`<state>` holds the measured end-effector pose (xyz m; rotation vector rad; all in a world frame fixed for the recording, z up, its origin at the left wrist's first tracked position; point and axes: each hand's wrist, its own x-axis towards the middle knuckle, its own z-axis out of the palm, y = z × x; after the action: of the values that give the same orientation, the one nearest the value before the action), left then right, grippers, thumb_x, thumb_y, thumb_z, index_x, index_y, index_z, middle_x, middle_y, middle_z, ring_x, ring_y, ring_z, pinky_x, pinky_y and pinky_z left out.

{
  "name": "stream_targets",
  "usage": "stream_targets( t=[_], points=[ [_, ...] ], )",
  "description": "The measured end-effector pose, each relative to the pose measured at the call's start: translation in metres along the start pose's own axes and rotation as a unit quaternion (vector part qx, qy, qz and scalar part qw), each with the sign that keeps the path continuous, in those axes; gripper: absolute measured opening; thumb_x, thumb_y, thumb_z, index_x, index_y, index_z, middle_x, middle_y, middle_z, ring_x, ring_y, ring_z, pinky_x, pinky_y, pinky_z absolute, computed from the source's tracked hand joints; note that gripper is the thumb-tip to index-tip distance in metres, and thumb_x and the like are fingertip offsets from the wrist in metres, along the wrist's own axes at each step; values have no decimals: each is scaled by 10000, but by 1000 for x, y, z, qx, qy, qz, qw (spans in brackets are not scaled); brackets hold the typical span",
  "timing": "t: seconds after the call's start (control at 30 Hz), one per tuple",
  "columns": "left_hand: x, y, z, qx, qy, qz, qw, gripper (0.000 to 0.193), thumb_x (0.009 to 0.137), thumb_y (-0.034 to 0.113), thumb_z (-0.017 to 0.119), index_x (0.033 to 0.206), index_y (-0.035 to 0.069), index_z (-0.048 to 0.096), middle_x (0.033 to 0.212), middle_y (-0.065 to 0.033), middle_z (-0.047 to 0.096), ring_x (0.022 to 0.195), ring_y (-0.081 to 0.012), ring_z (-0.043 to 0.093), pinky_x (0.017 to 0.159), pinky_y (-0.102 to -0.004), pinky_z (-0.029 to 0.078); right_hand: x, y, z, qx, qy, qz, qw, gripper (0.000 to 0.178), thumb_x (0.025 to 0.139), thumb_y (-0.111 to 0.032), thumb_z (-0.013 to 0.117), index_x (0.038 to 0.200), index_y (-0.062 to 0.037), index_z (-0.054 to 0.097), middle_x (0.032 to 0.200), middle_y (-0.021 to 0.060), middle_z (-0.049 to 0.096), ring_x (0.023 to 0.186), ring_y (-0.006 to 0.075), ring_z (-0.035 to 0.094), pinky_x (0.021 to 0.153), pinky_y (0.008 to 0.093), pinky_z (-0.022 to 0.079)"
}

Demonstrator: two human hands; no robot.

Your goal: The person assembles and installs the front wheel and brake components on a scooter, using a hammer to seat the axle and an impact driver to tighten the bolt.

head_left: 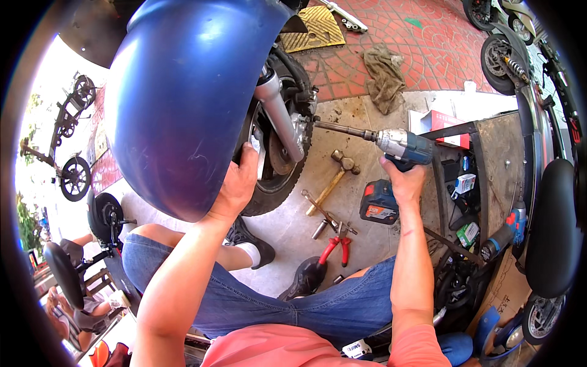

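Observation:
A cordless impact wrench [400, 147] is in my right hand [403, 180], with my fingers closed round its grip above the battery. Its long socket [345, 129] reaches left to the axle end beside the wheel, touching or very near it. My left hand [237, 186] grasps the near edge of the wheel [272, 199], thumb up along its side. The other fingers are hidden by the glossy blue fender [177, 104], which covers much of the wheel. A silver fork leg [280, 113] runs down to the hub.
On the floor between my feet and the wheel lie a hammer [333, 183], red-handled pliers [336, 244] and a loose socket [319, 229]. A dirty rag [384, 76] is farther off. At right, a tool box [474, 183] and second power tool [504, 235] stand near parked two-wheelers.

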<state>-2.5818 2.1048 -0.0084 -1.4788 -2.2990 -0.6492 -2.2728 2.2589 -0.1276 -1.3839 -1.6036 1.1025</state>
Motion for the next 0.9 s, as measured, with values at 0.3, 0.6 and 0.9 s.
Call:
stream_targets(
  t=[0.3,0.6,0.9],
  points=[
    [8,6,-8,-24,-33,-11,999,251,868,218,719,1030,28,726,960,-160,720,875,-373,674,793,-447,526,-1,-11,2,-79,-26,38,996,357,780,-113,864,1094,7,744,1018,48,760,933,121,685,868,298,538],
    [7,6,-7,-53,-41,-13,998,291,867,201,720,1090,13,719,1008,-172,716,917,-372,677,833,-440,529,-12,-36,9,-65,-39,90,993,294,798,-106,841,1049,18,754,965,53,764,884,116,686,836,294,540],
    [8,3,-9,-47,-50,12,998,339,875,216,716,1139,4,713,1070,-180,718,959,-369,677,873,-433,527,-17,-31,11,-114,-3,81,990,236,807,-90,817,1004,32,768,915,52,774,837,93,684,793,286,544]
  ],
)
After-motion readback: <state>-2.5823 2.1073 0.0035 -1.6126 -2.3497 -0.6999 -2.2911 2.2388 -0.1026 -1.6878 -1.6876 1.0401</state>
